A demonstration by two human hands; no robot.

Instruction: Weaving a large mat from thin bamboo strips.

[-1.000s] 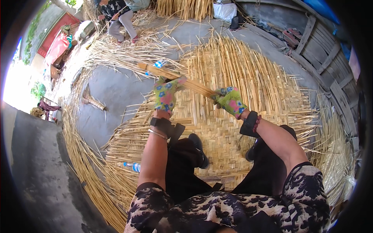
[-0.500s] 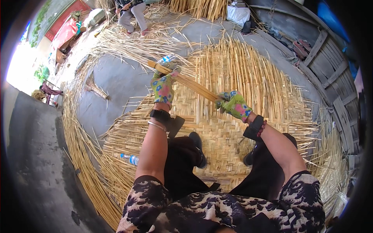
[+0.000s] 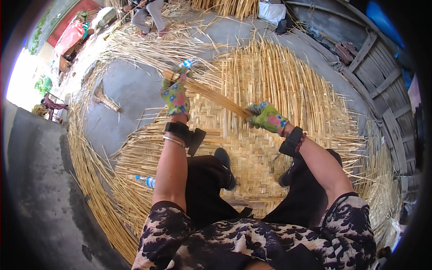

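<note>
Both my hands wear flowered green and pink gloves. My left hand grips the far end of a long flat bundle of bamboo strips, and my right hand grips its near end. The bundle hangs slanted above a large woven bamboo mat that I stand on. Loose unwoven strips fan out from the mat's far side. My dark shoes rest on the woven part.
A plastic water bottle lies on the strips at my left, another bottle just beyond my left hand. A seated person works at the top. A wooden slatted wall runs along the right. Grey concrete floor lies left.
My left hand has shifted left and slightly up with the bundle's far end. My right hand has stayed nearly in place. The view has tilted a little.
</note>
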